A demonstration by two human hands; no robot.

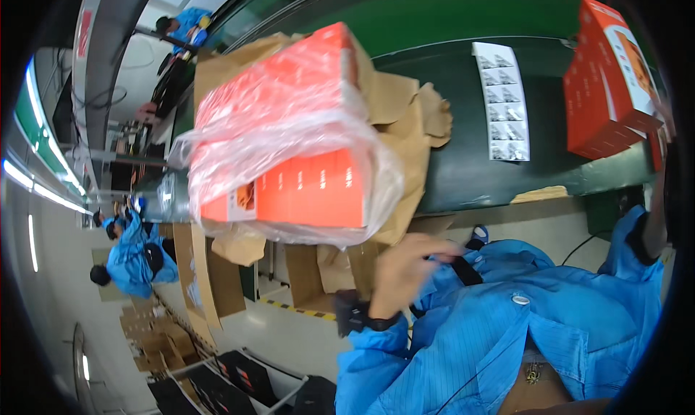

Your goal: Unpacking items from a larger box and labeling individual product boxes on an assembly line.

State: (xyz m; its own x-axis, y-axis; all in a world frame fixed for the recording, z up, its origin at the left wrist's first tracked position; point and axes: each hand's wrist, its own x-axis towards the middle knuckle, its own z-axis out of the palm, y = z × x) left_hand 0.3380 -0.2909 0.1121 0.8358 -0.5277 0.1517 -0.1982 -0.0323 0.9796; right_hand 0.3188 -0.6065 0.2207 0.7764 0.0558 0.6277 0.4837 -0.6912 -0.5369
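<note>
The left hand, low in the middle, curls just under the bagged orange boxes; whether its grip holds them, I cannot tell. The right hand is hidden at the right edge, near another orange box on the dark table.

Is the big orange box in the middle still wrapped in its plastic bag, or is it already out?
Wrapped: the clear plastic bag covers the orange box on all visible sides, bunching loose at the left end.

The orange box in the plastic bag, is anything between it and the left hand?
The left hand sits just below the bagged orange box. Between them lie the clear plastic bag wrapping the box and crumpled brown paper under it. Whether the fingers touch the bag cannot be told.
</note>
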